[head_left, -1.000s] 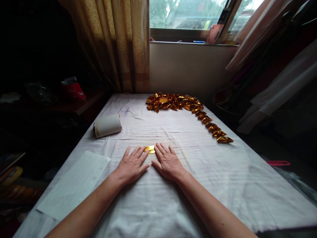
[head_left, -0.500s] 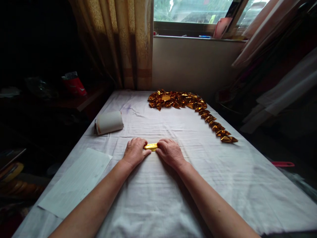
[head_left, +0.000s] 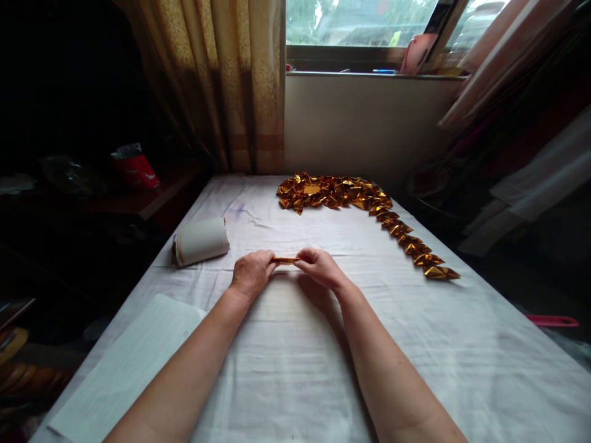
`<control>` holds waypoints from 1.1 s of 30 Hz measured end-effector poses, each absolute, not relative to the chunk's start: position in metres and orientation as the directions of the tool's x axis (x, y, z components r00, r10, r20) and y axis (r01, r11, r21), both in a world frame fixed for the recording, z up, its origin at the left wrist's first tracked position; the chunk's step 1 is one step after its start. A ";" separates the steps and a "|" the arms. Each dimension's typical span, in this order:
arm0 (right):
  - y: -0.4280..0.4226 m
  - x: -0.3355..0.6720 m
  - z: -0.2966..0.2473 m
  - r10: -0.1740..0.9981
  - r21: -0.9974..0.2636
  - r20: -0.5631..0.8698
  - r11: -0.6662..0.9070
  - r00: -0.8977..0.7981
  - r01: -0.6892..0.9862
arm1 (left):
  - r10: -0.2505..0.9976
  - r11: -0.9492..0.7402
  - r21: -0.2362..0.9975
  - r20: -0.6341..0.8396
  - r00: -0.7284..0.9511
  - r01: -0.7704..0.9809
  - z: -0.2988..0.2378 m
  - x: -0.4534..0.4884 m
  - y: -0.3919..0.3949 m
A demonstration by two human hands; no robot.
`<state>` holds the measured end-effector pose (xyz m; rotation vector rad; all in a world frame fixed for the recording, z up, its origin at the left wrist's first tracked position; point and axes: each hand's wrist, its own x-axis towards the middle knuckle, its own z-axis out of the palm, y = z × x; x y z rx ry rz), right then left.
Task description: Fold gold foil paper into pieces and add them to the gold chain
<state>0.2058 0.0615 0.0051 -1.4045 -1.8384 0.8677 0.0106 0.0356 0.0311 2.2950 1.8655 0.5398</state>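
A narrow strip of folded gold foil paper [head_left: 285, 260] is stretched between my hands, seen nearly edge-on just above the white cloth. My left hand [head_left: 253, 272] pinches its left end, and my right hand [head_left: 319, 266] pinches the right end between thumb and fingers. Both ends are hidden by my fingertips. Beyond them, a heap of folded gold foil pieces [head_left: 332, 191] lies at the far edge of the table. From it a row of overlapping gold foil pieces [head_left: 415, 249] runs down along the right side.
A whitish roll [head_left: 203, 242] lies on the left of the cloth-covered table [head_left: 295, 369]. Nearer me is a pale sheet of paper [head_left: 133, 363]. Curtains [head_left: 235, 86] and a window [head_left: 360, 24] stand behind. A red container [head_left: 135, 167] sits on dark furniture at left.
Both hands have lifted slightly, and the gold foil strip has turned from showing its flat face to a thin edge. The camera view has shifted a little.
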 end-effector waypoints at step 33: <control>0.079 0.190 -0.019 0.952 -0.840 0.305 0.261 0.015 0.477 | 0.946 -0.188 0.650 0.322 -0.042 0.737 -0.007 0.007 0.063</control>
